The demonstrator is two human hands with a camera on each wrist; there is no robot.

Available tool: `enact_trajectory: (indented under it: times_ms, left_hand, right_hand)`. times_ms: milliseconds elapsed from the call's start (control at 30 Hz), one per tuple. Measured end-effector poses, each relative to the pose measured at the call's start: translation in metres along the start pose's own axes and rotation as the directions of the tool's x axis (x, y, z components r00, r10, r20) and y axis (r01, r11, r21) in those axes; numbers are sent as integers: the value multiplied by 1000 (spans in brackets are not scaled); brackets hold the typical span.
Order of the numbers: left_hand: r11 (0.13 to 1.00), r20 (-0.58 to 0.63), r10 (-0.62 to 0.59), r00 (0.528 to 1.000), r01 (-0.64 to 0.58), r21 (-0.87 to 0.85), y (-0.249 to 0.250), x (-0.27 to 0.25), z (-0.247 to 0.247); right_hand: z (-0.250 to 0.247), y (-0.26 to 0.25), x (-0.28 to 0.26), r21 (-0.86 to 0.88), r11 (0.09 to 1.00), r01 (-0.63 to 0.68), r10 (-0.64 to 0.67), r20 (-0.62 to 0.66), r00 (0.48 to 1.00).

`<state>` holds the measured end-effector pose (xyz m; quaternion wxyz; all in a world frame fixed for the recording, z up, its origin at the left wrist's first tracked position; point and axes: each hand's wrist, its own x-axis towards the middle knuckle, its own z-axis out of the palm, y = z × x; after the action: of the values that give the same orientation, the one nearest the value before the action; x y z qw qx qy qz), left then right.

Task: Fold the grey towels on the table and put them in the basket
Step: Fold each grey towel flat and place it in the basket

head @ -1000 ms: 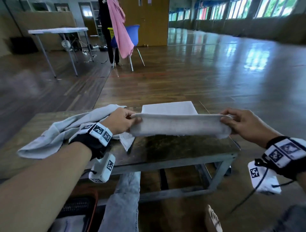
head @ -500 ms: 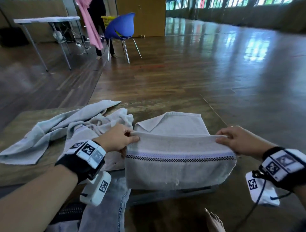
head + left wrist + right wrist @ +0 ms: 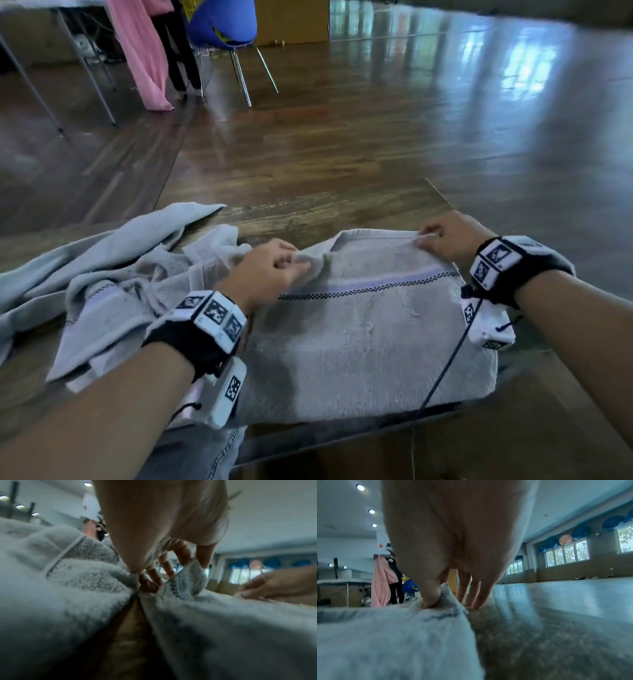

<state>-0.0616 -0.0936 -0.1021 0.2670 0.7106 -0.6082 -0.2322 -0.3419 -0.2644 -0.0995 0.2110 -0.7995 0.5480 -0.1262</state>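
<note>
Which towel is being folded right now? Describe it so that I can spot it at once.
Find the wooden table in the head view. On its right half lies the flat grey towel, its near edge hanging over the table's front. Unlike the crumpled towels heaped to its left, it lies smooth, shows a checked stripe, and both hands, left hand and right hand, pinch its far corners.

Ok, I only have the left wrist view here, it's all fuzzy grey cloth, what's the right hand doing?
Observer: The right hand pinches the far right corner of the striped towel.
Operator: And does that towel lie on the table?
Observer: Mostly; its near edge hangs over the table front.
Operator: What's the cloth on my left?
Observer: A crumpled towel pile, beside the left hand, which pinches the striped towel's far left corner.
</note>
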Motion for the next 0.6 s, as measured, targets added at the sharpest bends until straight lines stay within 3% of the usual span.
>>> enact_trajectory:
  times_ms: [67,300,500,600]
  left_hand:
    - [994,74,25,997,-32,106,-1,2,7]
    - [964,63,77,995,-91,249,8,1,11]
    - [953,106,93,990,-120,280,13,-8,11]
    - [932,129,71,989,-112,346,14,-10,13]
  right_hand:
    - [8,0,1,9,1000,-5,5,-22,1000]
    - [-1,-2,-24,54,994,90,-85,-84,993]
    - [-14,-11,-49,53,991,123,-124,26,992]
    - [-16,-13,-63,80,988,134,-133,-29,991]
